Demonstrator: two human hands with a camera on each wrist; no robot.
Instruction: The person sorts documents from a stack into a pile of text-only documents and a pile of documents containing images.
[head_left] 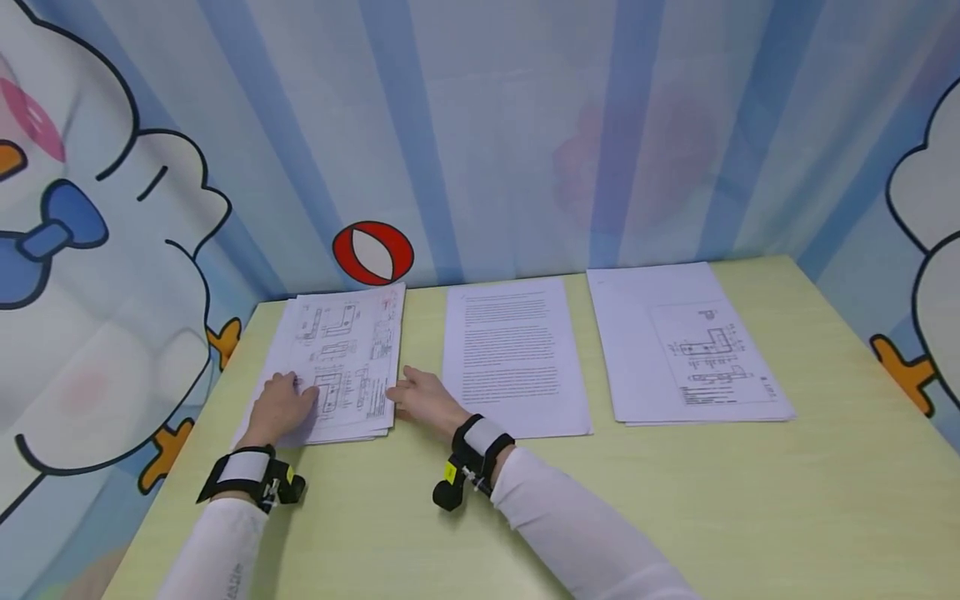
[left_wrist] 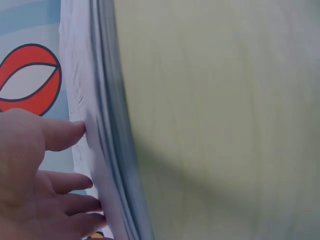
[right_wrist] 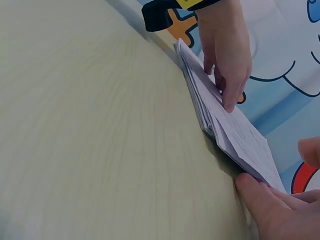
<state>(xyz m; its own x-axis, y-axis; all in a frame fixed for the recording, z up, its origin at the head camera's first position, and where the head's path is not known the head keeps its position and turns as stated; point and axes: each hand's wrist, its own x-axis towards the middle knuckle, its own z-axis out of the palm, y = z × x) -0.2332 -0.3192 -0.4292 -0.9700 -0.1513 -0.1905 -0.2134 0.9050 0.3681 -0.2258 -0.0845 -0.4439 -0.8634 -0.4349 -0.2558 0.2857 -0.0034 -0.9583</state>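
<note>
At the left of the table lies a stack of printed drawing sheets (head_left: 348, 333), its layers slightly uneven along the near edge. My left hand (head_left: 279, 408) rests on the lower left part of the top sheet, fingertips down on the paper. In the left wrist view, the thumb and fingers of that hand (left_wrist: 35, 185) are spread apart over the sheets. My right hand (head_left: 426, 400) is at the stack's right edge. The right wrist view shows its fingers (right_wrist: 262, 200) extended along the paper edge, thumb held apart.
A text-covered sheet (head_left: 510, 358) lies in the middle, just beyond my right hand. Farther right is another small pile with a technical drawing (head_left: 690, 350). The pale wooden table (head_left: 675, 500) ends at a cartoon-printed curtain (head_left: 510, 150).
</note>
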